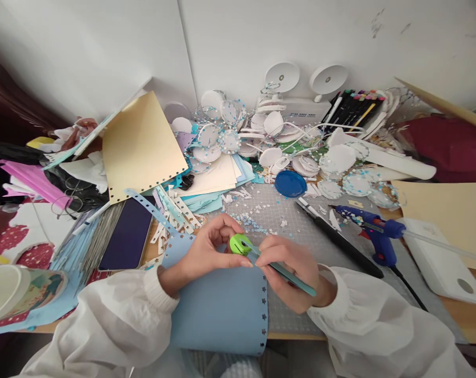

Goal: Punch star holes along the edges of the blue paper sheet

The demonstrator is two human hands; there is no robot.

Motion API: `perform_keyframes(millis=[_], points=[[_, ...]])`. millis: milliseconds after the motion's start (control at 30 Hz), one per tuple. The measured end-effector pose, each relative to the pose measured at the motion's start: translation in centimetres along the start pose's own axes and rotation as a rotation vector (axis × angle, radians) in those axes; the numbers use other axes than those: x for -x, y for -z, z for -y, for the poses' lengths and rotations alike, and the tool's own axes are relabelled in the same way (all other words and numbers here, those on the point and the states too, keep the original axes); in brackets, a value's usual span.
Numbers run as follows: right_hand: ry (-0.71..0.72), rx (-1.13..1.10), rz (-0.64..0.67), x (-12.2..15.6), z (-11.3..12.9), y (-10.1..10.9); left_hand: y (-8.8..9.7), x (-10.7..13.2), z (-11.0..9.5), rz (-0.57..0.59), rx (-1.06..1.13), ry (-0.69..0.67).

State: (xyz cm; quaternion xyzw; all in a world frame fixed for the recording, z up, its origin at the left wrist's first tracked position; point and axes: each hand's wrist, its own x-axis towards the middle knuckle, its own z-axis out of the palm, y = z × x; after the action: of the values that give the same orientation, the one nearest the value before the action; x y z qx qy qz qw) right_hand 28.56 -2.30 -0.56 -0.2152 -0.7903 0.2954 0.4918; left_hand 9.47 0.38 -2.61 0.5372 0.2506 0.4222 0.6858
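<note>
My left hand (pixel 212 244) is closed around a small bright green paper punch (pixel 239 244), with a dark slot in its face. In my right hand (pixel 291 268) are slim teal tweezers (pixel 295 279); their tips reach into or against the punch, I cannot tell which. Beneath both hands lies a blue sheet of paper (pixel 218 315), hanging over the table's front edge, with star-shaped holes along its right side. Just beyond the hands, tiny blue and white paper stars (pixel 249 223) are scattered on the grey cutting mat (pixel 293 210).
A blue glue gun (pixel 375 231) and a black pen-like tool (pixel 340 239) lie at right. White discs wound with star strings (pixel 226 142) are heaped at the back. A cream punched sheet (pixel 143 147), a dark phone (pixel 127 231) and a cup (pixel 21 294) occupy the left.
</note>
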Motion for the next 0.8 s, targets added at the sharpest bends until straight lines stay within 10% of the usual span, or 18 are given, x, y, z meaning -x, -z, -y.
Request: perform_keyframes(millis=[800], points=[[-0.043,-0.015,-0.028,0.25,-0.19,-0.08,-0.37,0.07,-0.39,0.102,0.064,0.016]])
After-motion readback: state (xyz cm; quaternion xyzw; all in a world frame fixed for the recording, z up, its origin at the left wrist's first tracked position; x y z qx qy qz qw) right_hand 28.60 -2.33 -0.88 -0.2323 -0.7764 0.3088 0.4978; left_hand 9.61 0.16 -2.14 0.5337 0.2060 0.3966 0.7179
